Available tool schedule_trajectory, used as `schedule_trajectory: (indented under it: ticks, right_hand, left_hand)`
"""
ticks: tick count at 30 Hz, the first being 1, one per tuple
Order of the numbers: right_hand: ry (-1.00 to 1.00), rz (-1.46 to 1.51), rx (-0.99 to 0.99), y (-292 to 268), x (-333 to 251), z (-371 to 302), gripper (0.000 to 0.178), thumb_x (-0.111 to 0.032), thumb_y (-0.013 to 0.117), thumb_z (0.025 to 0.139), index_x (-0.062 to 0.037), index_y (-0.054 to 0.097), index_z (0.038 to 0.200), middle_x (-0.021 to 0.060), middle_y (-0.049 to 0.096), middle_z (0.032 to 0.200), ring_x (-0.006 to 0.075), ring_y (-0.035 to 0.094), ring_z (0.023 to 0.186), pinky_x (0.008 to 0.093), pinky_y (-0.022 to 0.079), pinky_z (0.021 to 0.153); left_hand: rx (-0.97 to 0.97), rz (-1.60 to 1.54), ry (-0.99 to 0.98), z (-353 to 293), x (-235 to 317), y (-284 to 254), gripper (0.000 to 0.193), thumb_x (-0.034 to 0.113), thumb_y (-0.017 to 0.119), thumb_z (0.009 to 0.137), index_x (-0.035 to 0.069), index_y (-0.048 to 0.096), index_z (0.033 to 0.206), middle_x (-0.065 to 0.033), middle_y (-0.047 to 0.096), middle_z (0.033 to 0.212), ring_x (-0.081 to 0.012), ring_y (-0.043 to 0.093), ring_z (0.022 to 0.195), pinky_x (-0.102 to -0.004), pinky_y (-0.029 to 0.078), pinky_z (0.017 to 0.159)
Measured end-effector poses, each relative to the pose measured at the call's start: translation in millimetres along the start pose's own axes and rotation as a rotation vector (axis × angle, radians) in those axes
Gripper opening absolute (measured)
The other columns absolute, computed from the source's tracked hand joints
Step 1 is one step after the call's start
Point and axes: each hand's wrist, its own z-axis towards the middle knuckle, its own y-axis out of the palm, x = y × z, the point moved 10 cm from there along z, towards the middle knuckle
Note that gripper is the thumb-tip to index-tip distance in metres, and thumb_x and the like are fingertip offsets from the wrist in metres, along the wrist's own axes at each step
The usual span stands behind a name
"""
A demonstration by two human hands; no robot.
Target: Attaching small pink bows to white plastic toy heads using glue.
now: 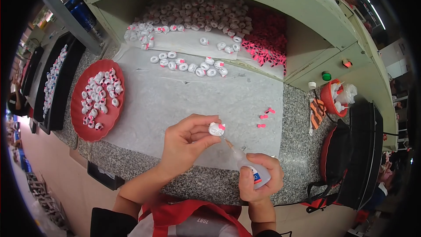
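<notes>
Between the thumb and fingers of my left hand is a small white figurine head with a pink bow. My right hand is wrapped around a translucent squeeze bottle. The bottle's thin nozzle points up and left, with its tip at the lower side of the figurine head; whether it touches I cannot tell. Both hands are over white paper covering the worktop. Several loose pink bows lie on the paper, right of the hands.
At left stands a red scalloped plate of white heads. Loose white heads lie beyond the hands, before a shelf heaped with white heads and pink pieces. A red basket and dark bag are at right.
</notes>
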Motion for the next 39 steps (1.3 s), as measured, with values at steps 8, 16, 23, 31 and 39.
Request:
schedule_trajectory:
  ticks: [8, 16, 23, 31, 39]
  right_hand:
    - [-0.111, 0.017, -0.007, 1.1, -8.6, 4.3, 0.025, -0.003, 0.064, 0.062, 0.0024, 0.055, 0.085, 0.0117, 0.062, 0.073, 0.0205, 0.061, 0.056, 0.0271, 0.049, 0.052]
    - [-0.081, -0.028, 0.007, -3.2, -5.2, 5.4, 0.023, -0.003, 0.063, 0.063, 0.0019, 0.056, 0.084, 0.0115, 0.062, 0.072, 0.0206, 0.061, 0.056, 0.0269, 0.049, 0.052]
    - [-0.071, -0.010, -0.049, -1.0, -7.4, 7.4, 0.021, -0.004, 0.063, 0.062, 0.0015, 0.057, 0.082, 0.0114, 0.062, 0.071, 0.0196, 0.061, 0.056, 0.0261, 0.048, 0.053]
    - [0.021, 0.017, 0.004, -2.9, 1.9, 4.9, 0.020, -0.010, 0.062, 0.066, 0.0007, 0.057, 0.081, 0.0096, 0.061, 0.070, 0.0168, 0.059, 0.057, 0.0243, 0.046, 0.053]
    - [0.661, 0.423, 0.156, -51.4, 136.8, 11.8, 0.024, -0.009, 0.057, 0.070, 0.0032, 0.056, 0.090, 0.0083, 0.056, 0.066, 0.0124, 0.054, 0.056, 0.0219, 0.042, 0.046]
  left_hand:
    - [-0.029, -0.070, -0.069, 0.4, -5.5, 2.3, 0.034, -0.009, 0.057, 0.075, -0.005, 0.050, 0.108, -0.0139, 0.060, 0.096, -0.0155, 0.059, 0.088, -0.0234, 0.049, 0.077]
    - [-0.004, -0.056, -0.083, 0.4, -6.7, -1.4, 0.036, -0.012, 0.058, 0.071, -0.005, 0.051, 0.106, -0.0158, 0.058, 0.099, -0.0207, 0.059, 0.091, -0.0285, 0.050, 0.078]
    - [-0.019, -0.046, -0.072, 1.3, -5.3, -0.1, 0.035, -0.011, 0.057, 0.073, -0.005, 0.051, 0.107, -0.0146, 0.059, 0.097, -0.0176, 0.059, 0.089, -0.0256, 0.049, 0.077]
    - [-0.067, -0.057, -0.076, 0.8, -4.0, 5.8, 0.034, -0.009, 0.057, 0.075, -0.004, 0.051, 0.108, -0.0129, 0.060, 0.096, -0.0148, 0.058, 0.088, -0.0232, 0.049, 0.077]
    - [-0.069, -0.024, -0.110, -1.2, -19.6, 9.5, 0.036, -0.012, 0.057, 0.071, -0.004, 0.051, 0.106, -0.0119, 0.059, 0.093, -0.0174, 0.059, 0.089, -0.0247, 0.049, 0.074]
